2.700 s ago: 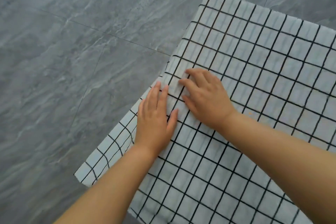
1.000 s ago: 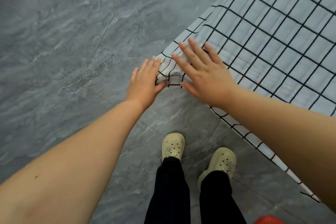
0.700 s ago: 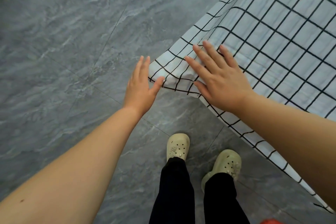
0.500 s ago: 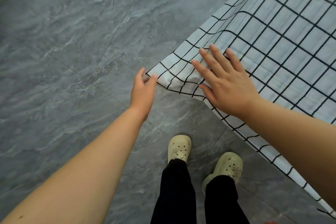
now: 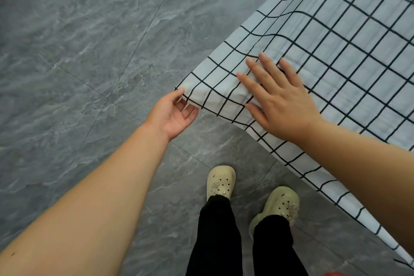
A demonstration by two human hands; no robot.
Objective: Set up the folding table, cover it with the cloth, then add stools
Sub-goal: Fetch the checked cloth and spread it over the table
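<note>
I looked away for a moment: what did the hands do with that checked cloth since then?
The left hand turned palm-up and took hold of the cloth at its corner, under the edge. The right hand stayed flat on top, near that corner. The feet kept their place.

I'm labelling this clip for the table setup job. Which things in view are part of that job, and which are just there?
Part of the job:
checked cloth, draped over the table corner
left hand, at the cloth's corner tip
right hand, flat on the cloth

Just there:
beige clogs
grey tiled floor
red object at the bottom edge, too cropped to identify
</note>
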